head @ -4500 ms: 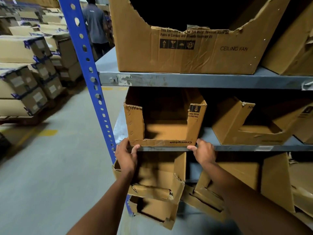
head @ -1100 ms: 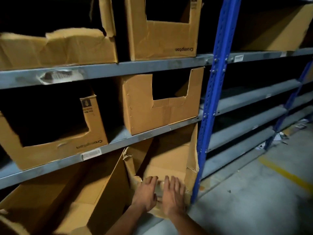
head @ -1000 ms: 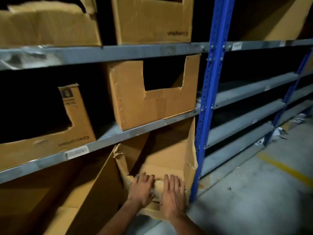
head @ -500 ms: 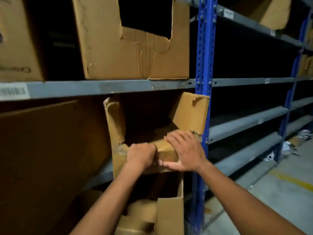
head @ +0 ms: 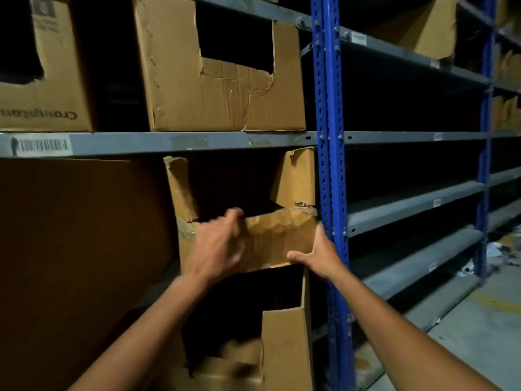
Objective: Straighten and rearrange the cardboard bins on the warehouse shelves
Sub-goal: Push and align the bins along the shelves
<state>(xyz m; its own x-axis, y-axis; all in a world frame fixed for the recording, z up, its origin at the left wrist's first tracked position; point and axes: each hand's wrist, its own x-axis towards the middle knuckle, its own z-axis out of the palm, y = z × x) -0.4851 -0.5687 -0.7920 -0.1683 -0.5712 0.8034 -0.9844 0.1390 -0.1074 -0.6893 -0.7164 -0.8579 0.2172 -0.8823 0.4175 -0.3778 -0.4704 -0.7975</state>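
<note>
Head view, shelf bay w/ worn bin [head: 279, 238] at centre. Bin sits on the middle shelf level, just left of the blue post [head: 328, 165], under the grey beam [head: 169, 142]. Brown corrugated card, front cut into a U: low front panel creased in vertical ridges, top edge ragged; left upright [head: 180, 187] torn & bent at its tip, w/ tape at its base; right upright [head: 296, 176] crumpled, leaning inward. Interior dark, contents not visible.

Left hand [head: 217, 246] (motion-blurred) at front panel's left part, fingers curled over the top edge, gripping it. Right hand [head: 318, 252] at the bin's lower right corner: thumb pressed on the front face, palm along the right side; the fingers are hidden, so its hold cannot be told for sure.

Surroundings: large plain box [head: 79, 263] to the left, close beside bin. Above beam, creased upper bin [head: 220, 77] w/ similar cut-out; further left a "Crompton" box [head: 42, 80]. Barcode label [head: 42, 145] on beam, left. Below, lower bin [head: 282, 345] w/ tall right flap. Right of post, grey shelves [head: 408, 204] recede; litter [head: 496, 249] on floor, far right.
</note>
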